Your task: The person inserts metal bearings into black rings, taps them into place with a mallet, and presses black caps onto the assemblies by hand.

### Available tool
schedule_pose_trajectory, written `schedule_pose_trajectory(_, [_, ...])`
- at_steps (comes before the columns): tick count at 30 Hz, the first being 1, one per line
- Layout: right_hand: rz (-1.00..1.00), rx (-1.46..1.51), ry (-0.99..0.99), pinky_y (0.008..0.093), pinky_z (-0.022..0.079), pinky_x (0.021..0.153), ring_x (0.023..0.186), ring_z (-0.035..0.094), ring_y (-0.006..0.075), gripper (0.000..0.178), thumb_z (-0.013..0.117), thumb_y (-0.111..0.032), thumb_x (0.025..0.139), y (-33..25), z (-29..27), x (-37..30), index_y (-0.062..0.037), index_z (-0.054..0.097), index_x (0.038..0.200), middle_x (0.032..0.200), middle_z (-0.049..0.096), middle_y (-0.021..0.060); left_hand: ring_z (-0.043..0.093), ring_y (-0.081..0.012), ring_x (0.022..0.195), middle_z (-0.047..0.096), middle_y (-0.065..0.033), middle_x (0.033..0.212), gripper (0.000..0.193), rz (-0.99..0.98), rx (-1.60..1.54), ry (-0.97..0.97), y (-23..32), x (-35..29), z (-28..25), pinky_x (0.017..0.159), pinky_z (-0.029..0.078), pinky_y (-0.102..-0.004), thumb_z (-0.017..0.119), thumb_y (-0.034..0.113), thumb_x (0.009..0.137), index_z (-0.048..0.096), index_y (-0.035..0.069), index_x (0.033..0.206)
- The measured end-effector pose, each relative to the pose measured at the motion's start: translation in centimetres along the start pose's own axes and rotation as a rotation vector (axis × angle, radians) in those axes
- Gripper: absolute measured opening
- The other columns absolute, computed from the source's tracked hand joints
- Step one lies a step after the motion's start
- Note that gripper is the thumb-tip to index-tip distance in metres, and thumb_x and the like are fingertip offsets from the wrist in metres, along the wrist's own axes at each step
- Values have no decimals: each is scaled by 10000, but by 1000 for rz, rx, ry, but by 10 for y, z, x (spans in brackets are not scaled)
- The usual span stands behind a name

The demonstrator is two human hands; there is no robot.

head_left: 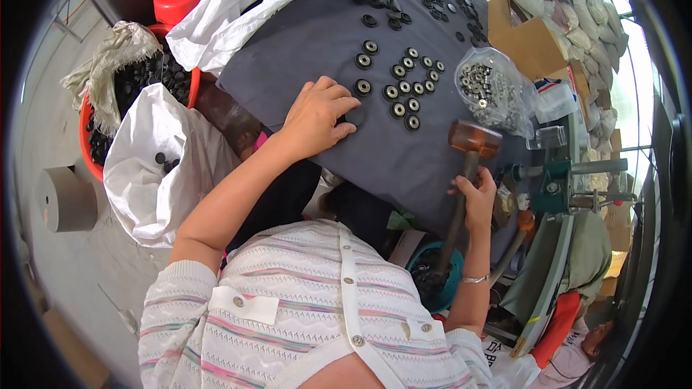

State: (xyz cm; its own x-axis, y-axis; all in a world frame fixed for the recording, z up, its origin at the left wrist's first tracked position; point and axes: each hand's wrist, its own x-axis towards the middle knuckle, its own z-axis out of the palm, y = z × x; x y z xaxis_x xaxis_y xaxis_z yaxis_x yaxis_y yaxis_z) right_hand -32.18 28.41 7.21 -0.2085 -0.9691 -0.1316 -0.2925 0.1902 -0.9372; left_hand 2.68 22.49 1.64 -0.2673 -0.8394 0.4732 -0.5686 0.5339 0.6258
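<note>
My right hand (475,198) is wrapped around the dark handle of a mallet with an amber-coloured head (475,138), held over the right part of the cloth-covered table. On the grey cloth (303,47) rests my left hand (319,119), fingers curved and thumb apart. Between its thumb and forefinger shows a dark round piece (352,119), hard to tell from the cloth. Just beyond those fingers lies a black wheel with a metal centre (362,87). Several more such wheels (405,88) stand in a loose group to the right.
A clear plastic bag of small metal parts (484,86) sits by an open cardboard box (522,43). Rightward is a green clamp-like fixture (555,186), with a second mallet (525,225) below. At left are a white sack (155,187) and a red tub (86,137) of black parts.
</note>
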Motion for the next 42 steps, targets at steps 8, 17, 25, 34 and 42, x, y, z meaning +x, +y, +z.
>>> schedule_pose_trajectory(8, [-868, -583, -257, 380, 510, 630, 699, 617, 256, 519, 644, -42, 836, -68, 99, -17, 0, 490, 1330, 906, 601, 136, 537, -249, 1003, 634, -75, 1042, 546, -61, -216, 140, -9, -4, -8, 806, 435, -339, 628, -13, 665, 598, 65, 1205])
schedule_pose_trajectory(17, [-971, -776, -195, 423, 495, 593, 671, 596, 335, 569, 649, -100, 847, -75, 127, -21, -30, 452, 1376, 909, 549, 150, 478, -142, 716, 645, -52, 996, 539, -230, -565, 349, -16, -6, -6, 667, 433, -249, 487, -95, 676, 601, 47, 1183])
schedule_pose_trajectory(25, [-829, -787, -252, 410, 514, 645, 698, 616, 337, 578, 656, -102, 847, -52, 121, -5, -22, 440, 1377, 895, 583, 174, 575, -247, 852, 642, -99, 941, 373, -162, -393, 344, -19, -4, -1, 679, 461, -301, 537, -67, 722, 645, 25, 1066])
schedule_pose_trajectory(34, [-83, -73, -44, 217, 449, 477, 561, 534, 82, 479, 661, -39, 834, -25, 33, 0, 33, 489, 1275, 829, 580, 36, 523, -278, 914, 585, -93, 894, 349, 19, 155, 87, 6, 3, 6, 778, 431, -384, 793, 186, 681, 679, 33, 973])
schedule_pose_trajectory(42, [-292, -669, 195, 408, 487, 765, 819, 648, 334, 335, 663, -151, 798, 38, -20, 22, 56, 615, 1057, 900, 657, 199, 567, -240, 791, 589, -58, 875, 284, 81, -326, 3, 20, -13, -5, 683, 457, -341, 756, -6, 676, 583, 36, 898])
